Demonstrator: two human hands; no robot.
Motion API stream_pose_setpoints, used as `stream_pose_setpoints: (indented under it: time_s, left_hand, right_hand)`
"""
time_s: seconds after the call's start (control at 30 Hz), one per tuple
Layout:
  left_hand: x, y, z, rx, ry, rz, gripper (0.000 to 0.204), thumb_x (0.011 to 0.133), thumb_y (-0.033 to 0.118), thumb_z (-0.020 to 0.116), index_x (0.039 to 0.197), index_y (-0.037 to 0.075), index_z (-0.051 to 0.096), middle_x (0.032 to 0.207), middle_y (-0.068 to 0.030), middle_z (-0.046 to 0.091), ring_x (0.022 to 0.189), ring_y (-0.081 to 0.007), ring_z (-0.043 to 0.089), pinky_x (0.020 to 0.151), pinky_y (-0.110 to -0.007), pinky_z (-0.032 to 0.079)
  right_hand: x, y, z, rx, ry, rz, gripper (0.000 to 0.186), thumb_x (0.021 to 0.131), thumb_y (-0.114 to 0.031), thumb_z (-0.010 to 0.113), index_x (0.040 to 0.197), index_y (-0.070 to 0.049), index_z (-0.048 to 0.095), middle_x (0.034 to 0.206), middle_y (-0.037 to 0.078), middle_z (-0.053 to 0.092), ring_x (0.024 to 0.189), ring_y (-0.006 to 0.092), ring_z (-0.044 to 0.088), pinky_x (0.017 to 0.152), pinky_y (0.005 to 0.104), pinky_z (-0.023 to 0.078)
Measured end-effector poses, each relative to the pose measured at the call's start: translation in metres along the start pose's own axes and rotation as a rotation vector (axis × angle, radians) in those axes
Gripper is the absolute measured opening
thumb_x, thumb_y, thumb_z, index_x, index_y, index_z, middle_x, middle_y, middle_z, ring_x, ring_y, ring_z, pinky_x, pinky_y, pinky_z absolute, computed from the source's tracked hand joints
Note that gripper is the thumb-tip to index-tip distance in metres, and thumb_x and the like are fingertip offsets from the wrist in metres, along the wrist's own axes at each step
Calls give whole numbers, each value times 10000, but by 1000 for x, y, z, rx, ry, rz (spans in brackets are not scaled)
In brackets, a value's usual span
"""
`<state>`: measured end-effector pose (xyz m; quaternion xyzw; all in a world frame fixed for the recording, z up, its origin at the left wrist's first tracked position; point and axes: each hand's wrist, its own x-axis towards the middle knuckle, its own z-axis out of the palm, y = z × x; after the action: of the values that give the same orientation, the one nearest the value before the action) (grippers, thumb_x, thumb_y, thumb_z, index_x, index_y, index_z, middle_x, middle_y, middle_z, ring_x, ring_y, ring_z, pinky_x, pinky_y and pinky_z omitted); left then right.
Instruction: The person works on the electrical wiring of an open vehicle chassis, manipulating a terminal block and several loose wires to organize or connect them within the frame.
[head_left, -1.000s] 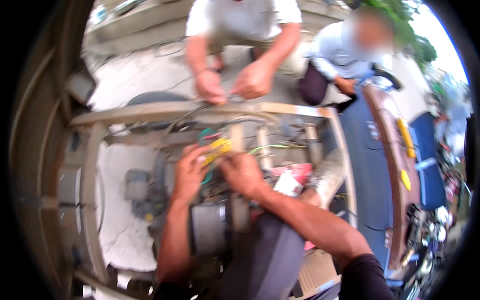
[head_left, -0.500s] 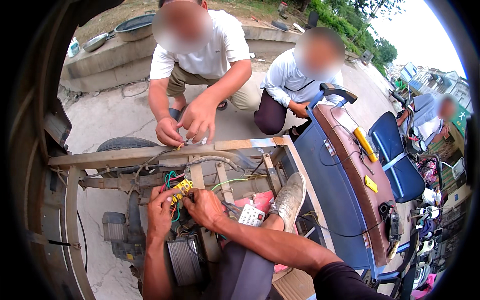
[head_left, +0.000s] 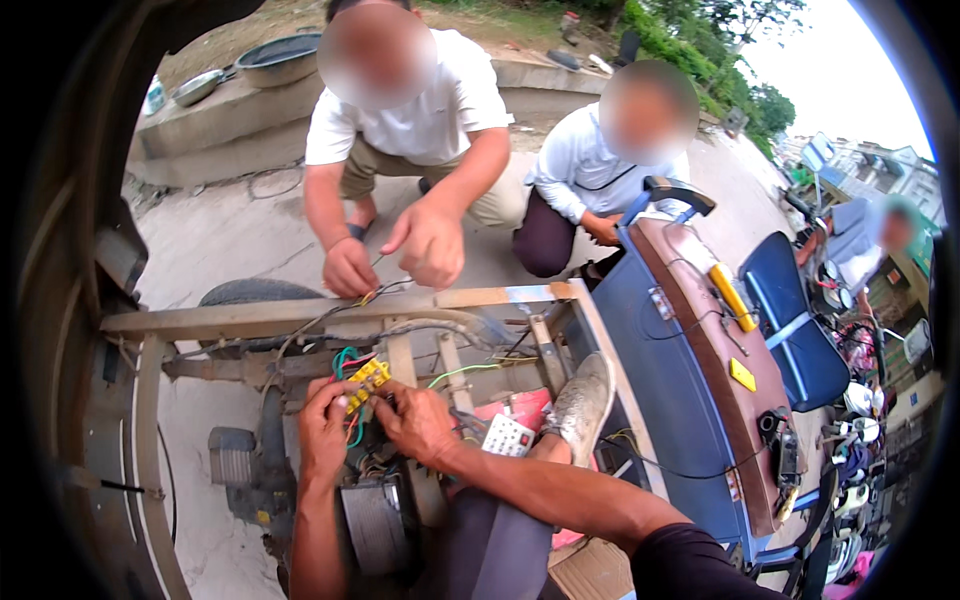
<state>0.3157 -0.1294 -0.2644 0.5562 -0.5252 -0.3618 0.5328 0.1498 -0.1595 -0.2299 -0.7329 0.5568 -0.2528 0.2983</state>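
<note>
A yellow terminal block with several green and red wires at its left is held above the vehicle frame's open bay. My left hand pinches its left end between thumb and fingers. Close against its lower right side, my right hand is closed, and what its fingertips grip is hidden. Below my hands sits a finned metal box beside a tangle of wires. Across the frame bar, a co-worker's hands handle a thin wire.
My shoe rests inside the frame, next to a white power strip and a red sheet. A blue seat box with a brown top stands at the right, carrying a yellow tool. A second person crouches behind it.
The co-worker's right-hand side hand has lifted off the wire and moved right, its fingers spreading. My hands stay at the terminal block with only slight shifts.
</note>
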Motion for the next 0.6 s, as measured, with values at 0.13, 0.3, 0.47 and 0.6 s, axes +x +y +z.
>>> stream_pose_setpoints:
  time_s: [0.13, 0.3, 0.47, 0.6]
  left_hand:
    - [4, -5, 6, 38, -8, 72, 258, 938, -22, 512, 1131, 10, 681, 1145, -74, 598, 1071, -168, 602, 896, -293, 507]
    - [4, 10, 1, -126, -30, -208, 306, 954, -21, 505, 1192, 37, 689, 1113, -34, 602, 953, -120, 601, 794, -265, 515]
    - [1, 3, 1, -138, -48, -137, 297, 959, -1, 503, 1182, 38, 695, 1078, -36, 608, 923, -118, 595, 795, -265, 490]
    - [1, -2, 2, -139, -96, -116, 303, 973, -5, 468, 1158, 45, 703, 1134, -62, 567, 862, -126, 596, 735, -268, 503]
  right_hand:
    - [1, 7, -5, 92, -10, 41, 276, 923, -326, 636, 1020, -80, 713, 694, 218, 651, 673, 405, 668, 637, 494, 524]
    - [4, 10, 2, 217, -46, 122, 291, 909, -307, 655, 984, -37, 731, 708, 216, 663, 678, 371, 680, 656, 446, 526]
    - [5, 2, -2, 254, -105, 214, 262, 895, -265, 672, 911, -9, 729, 711, 202, 678, 658, 333, 679, 655, 428, 521]
    - [6, 7, -2, 224, -103, 192, 257, 909, -222, 683, 865, 30, 708, 611, 96, 623, 553, 118, 536, 559, 349, 470]
